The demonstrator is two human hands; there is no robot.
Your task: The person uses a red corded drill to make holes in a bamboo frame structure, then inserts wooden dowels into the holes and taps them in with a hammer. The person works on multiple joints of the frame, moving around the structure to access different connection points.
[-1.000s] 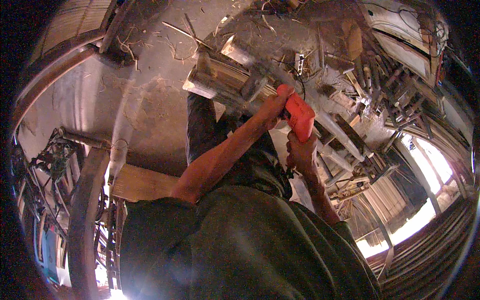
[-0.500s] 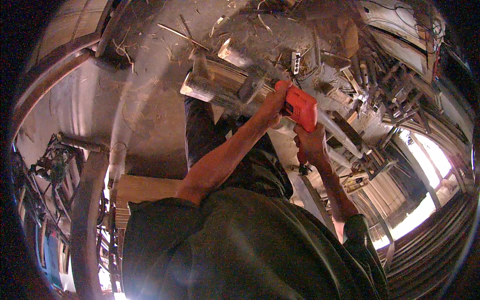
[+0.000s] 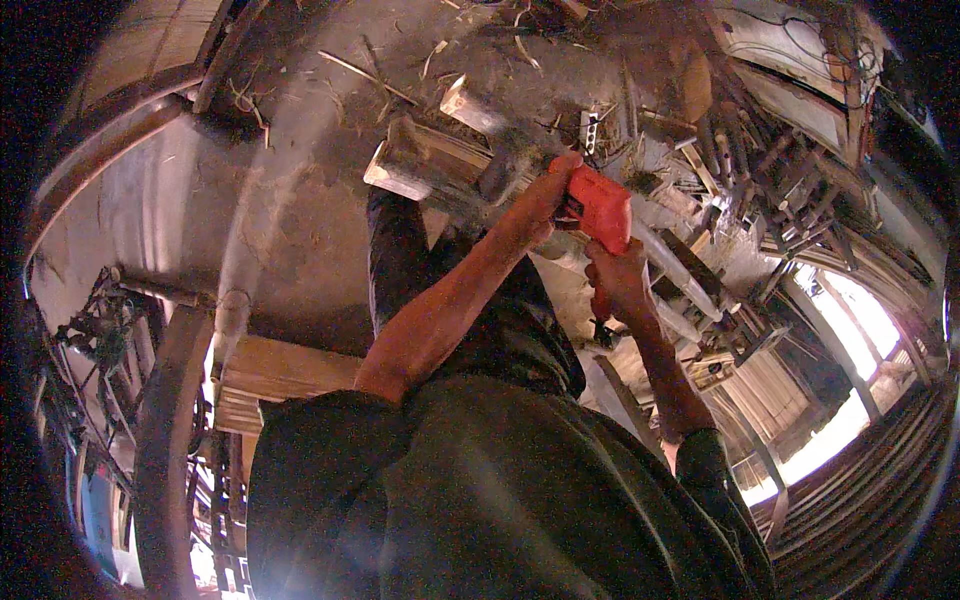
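Both hands were on a red power tool held out over the dusty floor. The left hand was closed around its upper end, and the right hand gripped it from below, fingers wrapped tight. The tool sat just beside a block of wood, with scraps and sticks heaped to the right

Dusty concrete floor strewn with wood splinters; stacked timber offcuts at right; wooden planks lower left; tangled metal frame far left.
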